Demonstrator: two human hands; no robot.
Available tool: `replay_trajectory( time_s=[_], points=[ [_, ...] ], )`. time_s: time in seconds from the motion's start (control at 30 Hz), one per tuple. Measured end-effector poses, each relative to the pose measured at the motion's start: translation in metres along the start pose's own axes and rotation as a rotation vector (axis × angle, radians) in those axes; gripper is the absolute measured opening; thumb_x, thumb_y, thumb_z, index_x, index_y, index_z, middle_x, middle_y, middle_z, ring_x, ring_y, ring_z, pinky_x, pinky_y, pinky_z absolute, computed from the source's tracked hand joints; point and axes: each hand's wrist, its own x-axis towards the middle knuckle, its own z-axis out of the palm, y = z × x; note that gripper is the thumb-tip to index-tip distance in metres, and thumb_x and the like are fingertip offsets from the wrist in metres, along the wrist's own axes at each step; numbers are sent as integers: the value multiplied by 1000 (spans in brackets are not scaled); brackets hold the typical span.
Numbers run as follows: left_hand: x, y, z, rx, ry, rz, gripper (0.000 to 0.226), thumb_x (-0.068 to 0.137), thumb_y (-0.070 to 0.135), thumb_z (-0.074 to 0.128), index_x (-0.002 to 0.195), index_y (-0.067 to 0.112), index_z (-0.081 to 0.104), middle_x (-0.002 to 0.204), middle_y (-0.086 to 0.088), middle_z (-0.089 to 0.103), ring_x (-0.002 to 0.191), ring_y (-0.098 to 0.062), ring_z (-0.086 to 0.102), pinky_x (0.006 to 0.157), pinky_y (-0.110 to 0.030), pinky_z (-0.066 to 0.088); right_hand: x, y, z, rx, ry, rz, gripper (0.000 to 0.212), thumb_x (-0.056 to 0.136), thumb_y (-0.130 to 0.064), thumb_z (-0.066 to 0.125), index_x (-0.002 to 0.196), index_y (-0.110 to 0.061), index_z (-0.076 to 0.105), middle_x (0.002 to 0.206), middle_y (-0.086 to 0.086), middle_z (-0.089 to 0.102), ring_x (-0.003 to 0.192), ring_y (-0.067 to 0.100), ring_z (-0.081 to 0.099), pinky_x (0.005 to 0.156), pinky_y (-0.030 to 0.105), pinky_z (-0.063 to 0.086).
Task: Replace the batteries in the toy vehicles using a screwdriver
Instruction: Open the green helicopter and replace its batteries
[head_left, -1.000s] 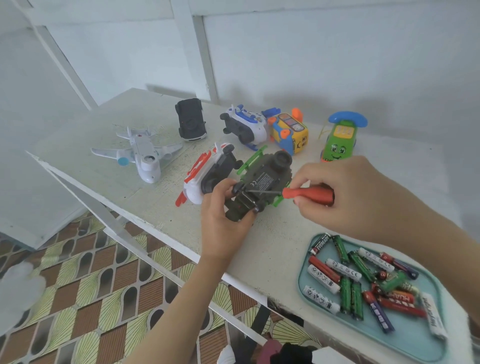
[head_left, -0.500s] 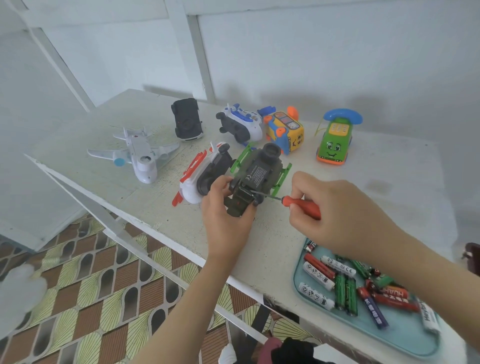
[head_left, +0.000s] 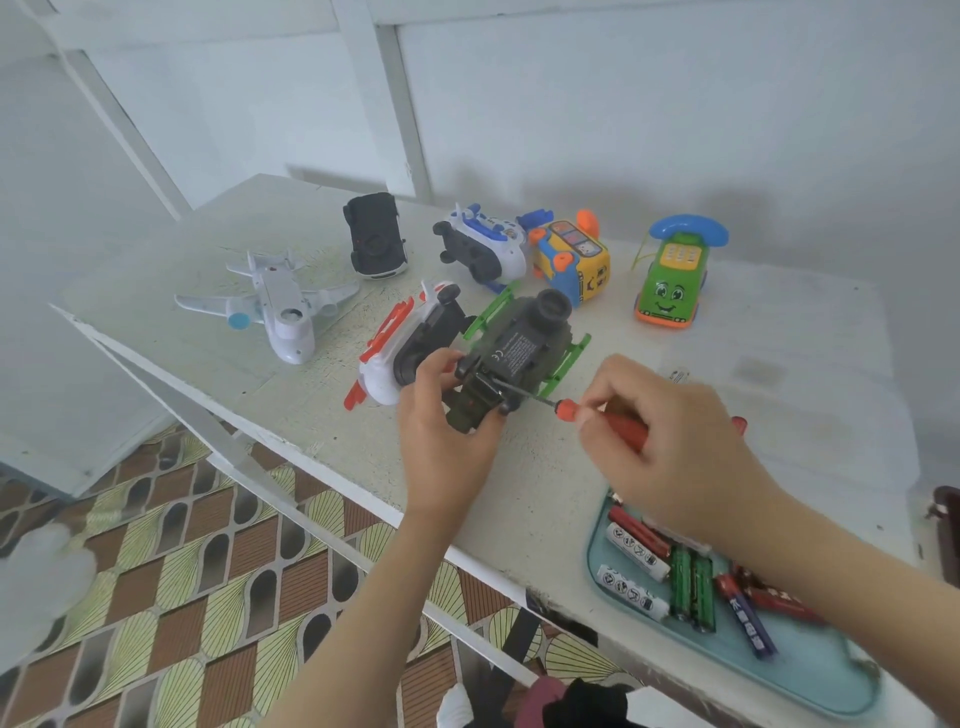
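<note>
My left hand (head_left: 447, 421) grips upturned dark-green toy vehicle (head_left: 519, 351); right hand (head_left: 675, 452) pinches red screwdriver (head_left: 621, 427), tip at underside. Unscrewing battery cover, I judge. Next: seat tip squarely, turn.

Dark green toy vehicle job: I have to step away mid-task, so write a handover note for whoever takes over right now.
Left hand grips the dark green plastic toy vehicle, underside up, over the white table.
Right hand holds the red-handled screwdriver, tip at the toy's underside.
Loose batteries lie in the teal tray at the table's near right.
Done: toy turned over, screwdriver tip placed; underside looks closed.
Left: undo the screw, swap batteries, close up; six other toys wait behind, state unknown.
</note>
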Motion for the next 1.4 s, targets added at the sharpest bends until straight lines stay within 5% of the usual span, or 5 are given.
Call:
replay_trajectory(
  time_s=[0.13, 0.23, 0.43, 0.77, 1.4],
  points=[
    [6, -11, -11, -36, -37, 30, 59, 65, -4, 83, 111, 14, 51, 96, 38, 57, 87, 9, 58, 68, -2, 42, 17, -1, -10, 277, 98, 102, 8, 80, -18, 71, 82, -17, 63, 60, 2, 56, 49, 8, 46, 51, 15, 38],
    [8, -14, -15, -77, -51, 54, 64, 66, -8, 82, 110, 22, 47, 101, 29, 58, 89, 9, 60, 69, -4, 45, 27, 0, -8, 465, 171, 91, 17, 77, -17, 75, 88, -10, 65, 72, -8, 66, 64, 4, 62, 64, 20, 49],
    [7, -24, -15, -12, -43, 112, 76, 70, 2, 79, 119, 45, 41, 114, 33, 52, 99, -17, 62, 83, -34, 55, 38, -7, 0, 375, 263, -49, 20, 86, -12, 66, 106, -16, 61, 90, 11, 69, 83, 11, 70, 79, 27, 56],
    [8, -23, -15, -11, -29, 137, 75, 70, 3, 78, 122, 43, 42, 116, 34, 51, 99, -21, 62, 82, -48, 54, 47, -14, 11, 90, 304, -322, 20, 89, -2, 62, 109, 1, 61, 91, 8, 69, 92, 4, 66, 83, 12, 51],
    [8, -27, -14, -26, -27, 110, 71, 69, 9, 76, 121, 44, 43, 114, 29, 51, 101, -25, 61, 81, -49, 54, 52, -12, 11, -20, 217, -395, 28, 90, -4, 61, 118, -2, 61, 94, 9, 68, 85, 13, 63, 82, 20, 50]
  ],
)
